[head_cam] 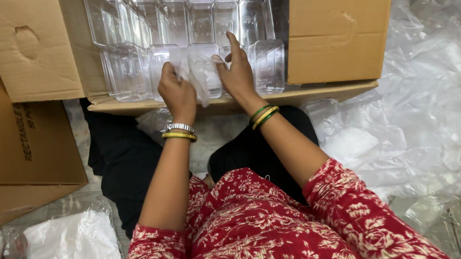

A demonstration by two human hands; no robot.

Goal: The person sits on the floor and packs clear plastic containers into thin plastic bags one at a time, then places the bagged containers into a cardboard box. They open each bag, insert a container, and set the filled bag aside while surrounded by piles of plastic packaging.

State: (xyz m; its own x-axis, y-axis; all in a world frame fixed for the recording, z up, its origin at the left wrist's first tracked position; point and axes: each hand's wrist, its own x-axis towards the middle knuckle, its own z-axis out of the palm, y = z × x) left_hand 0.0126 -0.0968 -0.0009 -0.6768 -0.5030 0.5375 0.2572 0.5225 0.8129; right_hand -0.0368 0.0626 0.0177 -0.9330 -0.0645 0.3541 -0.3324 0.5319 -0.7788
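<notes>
Both hands at the near row of clear plastic containers inside an open cardboard box.

Left hand is closed around a crumpled piece of thin clear plastic wrap, gripping it from the left side. Right hand touches the same wrap from the right, fingers extended, index pointing up over a container rim; whether it grips or only presses, I cannot tell. The wrap sits over the front-row clear container, mid-box. More clear containers stand packed in rows behind and to both sides. Cardboard box lies open, flaps spread. Loose clear plastic sheeting is heaped to the right. Bangles on both wrists; red floral sleeves.
</notes>
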